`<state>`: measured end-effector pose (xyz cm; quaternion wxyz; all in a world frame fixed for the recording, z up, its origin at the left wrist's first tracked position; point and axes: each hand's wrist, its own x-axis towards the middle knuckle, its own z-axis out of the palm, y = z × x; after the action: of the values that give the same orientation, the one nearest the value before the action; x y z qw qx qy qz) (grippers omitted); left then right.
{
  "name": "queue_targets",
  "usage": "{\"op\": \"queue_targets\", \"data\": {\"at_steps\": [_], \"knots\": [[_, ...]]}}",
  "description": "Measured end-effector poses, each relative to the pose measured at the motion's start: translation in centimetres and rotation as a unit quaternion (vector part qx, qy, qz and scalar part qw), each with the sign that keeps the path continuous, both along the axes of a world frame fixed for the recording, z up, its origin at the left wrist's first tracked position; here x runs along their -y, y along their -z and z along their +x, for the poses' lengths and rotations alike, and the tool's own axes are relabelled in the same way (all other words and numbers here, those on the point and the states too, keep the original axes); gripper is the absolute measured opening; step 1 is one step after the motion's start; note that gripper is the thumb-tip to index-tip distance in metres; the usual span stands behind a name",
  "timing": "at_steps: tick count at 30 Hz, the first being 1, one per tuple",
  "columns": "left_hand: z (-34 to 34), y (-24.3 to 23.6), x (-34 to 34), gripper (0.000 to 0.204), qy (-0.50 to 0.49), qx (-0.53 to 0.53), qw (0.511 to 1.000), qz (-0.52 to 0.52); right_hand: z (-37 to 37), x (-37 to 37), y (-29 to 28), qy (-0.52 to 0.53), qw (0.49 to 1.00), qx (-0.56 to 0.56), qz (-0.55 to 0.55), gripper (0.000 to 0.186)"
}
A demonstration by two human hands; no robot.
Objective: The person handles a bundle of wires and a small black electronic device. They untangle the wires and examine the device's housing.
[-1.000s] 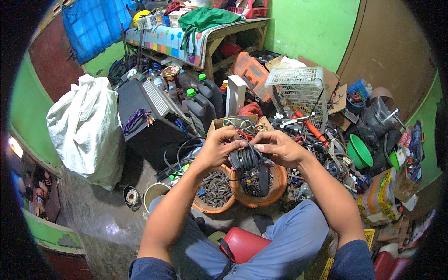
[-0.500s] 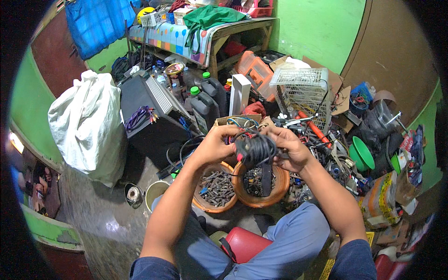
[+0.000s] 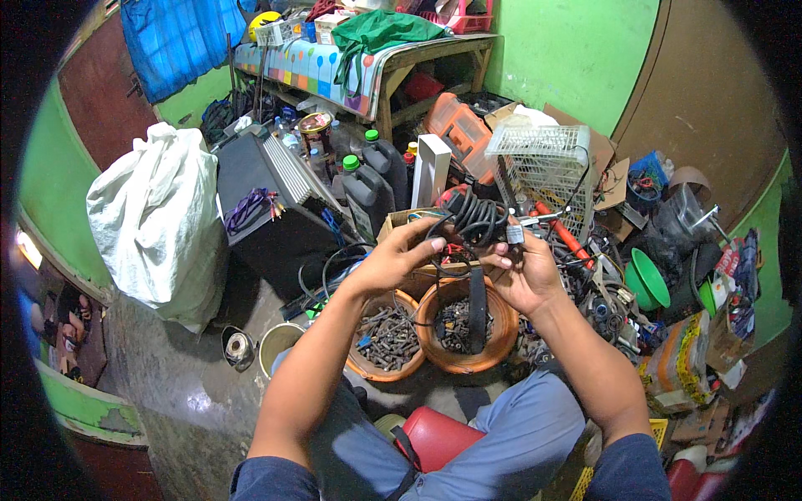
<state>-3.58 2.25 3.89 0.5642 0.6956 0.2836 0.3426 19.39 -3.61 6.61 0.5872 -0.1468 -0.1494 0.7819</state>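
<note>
A coiled black cable [image 3: 473,219] with a flat black strap hanging from it is held up between both hands. My left hand [image 3: 395,257] grips the coil's left side with fingers curled around its loops. My right hand [image 3: 522,271] pinches the right end, where a small plug shows at the fingertips. The strap [image 3: 477,305] dangles down over an orange bowl [image 3: 495,336] holding bolts. A second orange bowl [image 3: 368,366] to its left is full of rusty screws and bolts.
A white sack [image 3: 155,219] stands at the left beside a black case [image 3: 266,221]. Dark jugs with green caps [image 3: 365,189], a white wire basket [image 3: 545,171], a green funnel [image 3: 647,282], a bed frame and cluttered tools ring the floor space. A red stool [image 3: 438,436] sits between my knees.
Both hands have raised the cable coil higher, away from the bowls, and the coil now sits more between the fingertips with the strap hanging free.
</note>
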Motion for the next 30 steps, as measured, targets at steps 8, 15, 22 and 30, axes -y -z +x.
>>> {"op": "queue_targets", "data": {"at_steps": [8,15,22,30], "knots": [[0.0,0.7,-1.1,0.042,-0.051,-0.047,0.998,0.005,0.6,-0.2,0.2,0.004,0.999,0.029,0.014,0.023],[1.0,-0.4,0.3,0.04,-0.073,0.041,0.996,-0.009,1.2,-1.1,-0.5,0.114,0.992,0.001,-0.058,0.01],[-0.8,2.2,-2.3,0.032,-0.134,0.15,0.978,-0.057,6.6,-2.7,-1.5,0.254,0.958,-0.114,-0.066,0.007],[-3.1,1.8,-3.5,0.023,-0.296,0.482,0.744,-0.355,8.9,-3.3,-0.8,0.307,0.945,-0.096,-0.067,0.003]]}}
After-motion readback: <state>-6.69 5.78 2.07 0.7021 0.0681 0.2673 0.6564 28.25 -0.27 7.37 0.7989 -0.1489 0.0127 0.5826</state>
